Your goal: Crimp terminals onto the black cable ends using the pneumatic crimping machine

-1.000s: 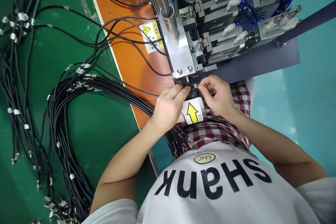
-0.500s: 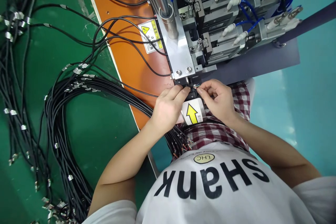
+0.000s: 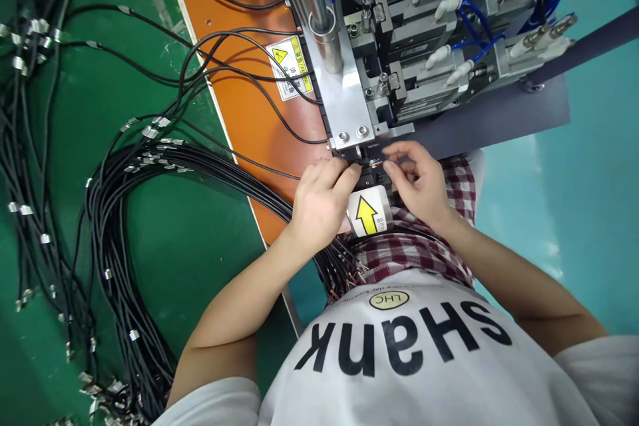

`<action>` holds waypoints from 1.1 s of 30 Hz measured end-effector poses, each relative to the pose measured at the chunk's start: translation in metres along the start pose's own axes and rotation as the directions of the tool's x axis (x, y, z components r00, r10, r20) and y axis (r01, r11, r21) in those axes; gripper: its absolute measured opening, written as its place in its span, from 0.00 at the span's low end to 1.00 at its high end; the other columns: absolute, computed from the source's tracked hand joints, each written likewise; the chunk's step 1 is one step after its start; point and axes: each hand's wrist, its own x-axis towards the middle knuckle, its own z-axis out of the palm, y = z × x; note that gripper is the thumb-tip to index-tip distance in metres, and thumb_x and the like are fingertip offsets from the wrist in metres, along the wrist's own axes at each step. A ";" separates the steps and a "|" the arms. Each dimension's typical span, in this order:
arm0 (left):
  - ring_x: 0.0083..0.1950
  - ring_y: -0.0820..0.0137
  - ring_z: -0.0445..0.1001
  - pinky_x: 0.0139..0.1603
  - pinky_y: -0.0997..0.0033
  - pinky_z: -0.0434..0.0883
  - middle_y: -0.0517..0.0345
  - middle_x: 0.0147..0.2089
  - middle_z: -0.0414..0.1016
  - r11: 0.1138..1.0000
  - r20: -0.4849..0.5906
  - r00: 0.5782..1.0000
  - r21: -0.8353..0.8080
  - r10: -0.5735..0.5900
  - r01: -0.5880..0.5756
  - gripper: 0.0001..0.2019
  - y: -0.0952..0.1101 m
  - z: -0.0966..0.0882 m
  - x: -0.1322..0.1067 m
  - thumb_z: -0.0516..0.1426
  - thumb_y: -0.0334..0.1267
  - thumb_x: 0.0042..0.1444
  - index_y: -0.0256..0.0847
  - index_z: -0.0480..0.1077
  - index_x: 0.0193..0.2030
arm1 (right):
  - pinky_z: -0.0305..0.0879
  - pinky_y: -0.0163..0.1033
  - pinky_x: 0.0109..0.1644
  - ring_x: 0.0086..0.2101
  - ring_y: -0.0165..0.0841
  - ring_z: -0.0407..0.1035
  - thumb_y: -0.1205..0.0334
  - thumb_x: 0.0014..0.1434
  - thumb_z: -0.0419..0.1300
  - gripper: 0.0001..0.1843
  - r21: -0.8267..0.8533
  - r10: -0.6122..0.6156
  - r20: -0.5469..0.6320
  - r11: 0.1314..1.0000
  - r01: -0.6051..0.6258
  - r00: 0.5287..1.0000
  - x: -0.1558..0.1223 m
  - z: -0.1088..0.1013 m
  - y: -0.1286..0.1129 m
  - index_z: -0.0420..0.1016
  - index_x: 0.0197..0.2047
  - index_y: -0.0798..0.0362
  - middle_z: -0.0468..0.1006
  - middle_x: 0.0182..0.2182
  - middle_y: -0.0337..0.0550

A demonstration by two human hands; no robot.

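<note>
My left hand (image 3: 319, 200) is closed at the black fixture block (image 3: 368, 180), its fingertips pressed down there. A thin black cable (image 3: 279, 173) runs in under this hand; its held part is hidden by the fingers. Just right of the left fingertips, fine coloured wire ends (image 3: 375, 164) stick out over the block. My right hand (image 3: 422, 183) is beside those wire ends, thumb and forefinger apart with nothing visible between them. Below the block sits a white label with a yellow arrow (image 3: 367, 215).
A metal press machine (image 3: 344, 103) with cylinders and blue air hoses (image 3: 476, 16) stands just beyond my hands. To the left, bundled black cables (image 3: 114, 233) lie across the green mat (image 3: 200, 279). A warning label (image 3: 291, 70) is on the orange plate (image 3: 239, 106).
My right thumb and forefinger have parted and drawn slightly right, off the wire ends, which now show more. The left hand stays in place at the block.
</note>
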 end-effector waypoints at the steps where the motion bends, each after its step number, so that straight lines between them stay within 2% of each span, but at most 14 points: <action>1: 0.46 0.61 0.71 0.46 0.60 0.68 0.48 0.48 0.76 1.000 -0.018 1.000 0.016 -0.007 0.008 0.17 0.001 0.000 -0.001 0.45 0.35 0.71 0.41 0.73 0.56 | 0.65 0.37 0.28 0.26 0.29 0.68 0.54 0.66 0.60 0.10 -0.064 -0.068 -0.020 0.996 0.067 0.997 -0.003 -0.001 -0.002 0.75 0.48 0.48 0.77 0.36 0.42; 3: 0.48 0.58 0.70 0.47 0.56 0.67 0.46 0.49 0.75 0.998 -0.054 0.998 0.054 -0.019 0.021 0.15 0.003 -0.001 -0.003 0.48 0.37 0.70 0.43 0.73 0.56 | 0.70 0.40 0.36 0.34 0.33 0.73 0.57 0.68 0.58 0.12 -0.182 -0.190 -0.015 0.966 0.184 0.982 -0.007 -0.003 -0.008 0.76 0.51 0.47 0.78 0.43 0.45; 5: 0.46 0.58 0.69 0.46 0.57 0.68 0.45 0.48 0.74 0.998 -0.066 0.998 0.060 -0.012 0.016 0.16 0.004 -0.002 -0.005 0.49 0.36 0.70 0.41 0.73 0.57 | 0.71 0.41 0.38 0.37 0.35 0.74 0.57 0.68 0.57 0.11 -0.205 -0.208 -0.008 0.958 0.202 0.978 -0.008 -0.005 -0.011 0.78 0.49 0.47 0.79 0.45 0.45; 8: 0.45 0.62 0.70 0.45 0.62 0.72 0.46 0.46 0.74 1.000 -0.057 0.998 -0.015 0.004 -0.005 0.16 0.004 -0.002 -0.005 0.46 0.33 0.70 0.37 0.73 0.56 | 0.69 0.37 0.30 0.27 0.31 0.72 0.54 0.67 0.59 0.11 -0.056 -0.039 -0.012 0.998 0.039 0.999 -0.001 -0.007 -0.011 0.78 0.48 0.48 0.80 0.40 0.43; 11: 0.46 0.64 0.71 0.46 0.63 0.74 0.48 0.46 0.74 0.999 -0.066 0.998 -0.041 -0.008 0.005 0.16 0.002 -0.001 -0.004 0.46 0.32 0.70 0.37 0.73 0.54 | 0.66 0.35 0.26 0.22 0.27 0.68 0.51 0.64 0.63 0.12 0.085 0.097 0.067 0.991 -0.103 0.993 0.011 -0.005 -0.009 0.77 0.40 0.51 0.78 0.31 0.39; 14: 0.45 0.65 0.72 0.46 0.64 0.74 0.49 0.45 0.73 0.998 -0.070 0.997 -0.054 -0.019 0.015 0.15 0.003 -0.001 -0.002 0.46 0.31 0.70 0.38 0.73 0.53 | 0.64 0.33 0.26 0.21 0.26 0.66 0.50 0.62 0.65 0.15 0.156 0.140 0.115 0.975 -0.157 0.984 0.019 -0.001 -0.010 0.74 0.33 0.53 0.75 0.25 0.36; 17: 0.47 0.65 0.73 0.47 0.65 0.75 0.49 0.45 0.72 0.992 -0.082 0.995 -0.118 -0.055 0.045 0.14 0.004 -0.004 -0.001 0.47 0.31 0.70 0.38 0.74 0.52 | 0.61 0.32 0.25 0.20 0.24 0.64 0.48 0.60 0.66 0.18 0.190 0.181 0.136 0.960 -0.205 0.974 0.021 0.002 -0.012 0.74 0.31 0.54 0.72 0.23 0.35; 21: 0.51 0.65 0.73 0.53 0.63 0.75 0.48 0.49 0.74 0.976 -0.078 0.992 -0.199 -0.103 0.086 0.12 0.000 -0.014 -0.008 0.49 0.33 0.70 0.38 0.73 0.52 | 0.58 0.32 0.26 0.20 0.24 0.62 0.45 0.60 0.66 0.20 0.152 0.202 0.157 0.962 -0.225 0.967 0.019 0.000 -0.014 0.72 0.30 0.54 0.69 0.19 0.33; 24: 0.53 0.62 0.73 0.56 0.58 0.73 0.46 0.53 0.75 0.991 -0.044 0.997 -0.119 -0.062 0.056 0.15 -0.006 -0.019 -0.025 0.50 0.31 0.69 0.38 0.71 0.58 | 0.58 0.33 0.28 0.20 0.25 0.63 0.44 0.59 0.66 0.21 0.157 0.209 0.162 0.959 -0.235 0.964 0.019 0.000 -0.012 0.73 0.31 0.54 0.70 0.19 0.34; 28: 0.60 0.58 0.69 0.62 0.53 0.70 0.43 0.58 0.73 1.000 -0.044 0.999 -0.015 -0.018 0.018 0.20 -0.009 -0.017 -0.044 0.50 0.29 0.69 0.38 0.65 0.66 | 0.59 0.34 0.28 0.20 0.24 0.63 0.41 0.56 0.69 0.22 0.235 0.246 0.187 0.929 -0.286 0.951 0.018 -0.001 -0.009 0.75 0.32 0.54 0.72 0.24 0.36; 33: 0.61 0.58 0.69 0.63 0.53 0.71 0.43 0.59 0.72 0.999 -0.070 0.997 0.003 -0.045 0.045 0.21 -0.006 -0.011 -0.050 0.49 0.30 0.69 0.40 0.65 0.68 | 0.60 0.34 0.29 0.23 0.24 0.67 0.40 0.61 0.64 0.23 0.324 0.331 0.162 0.872 -0.367 0.930 0.009 -0.014 -0.002 0.80 0.39 0.53 0.75 0.31 0.39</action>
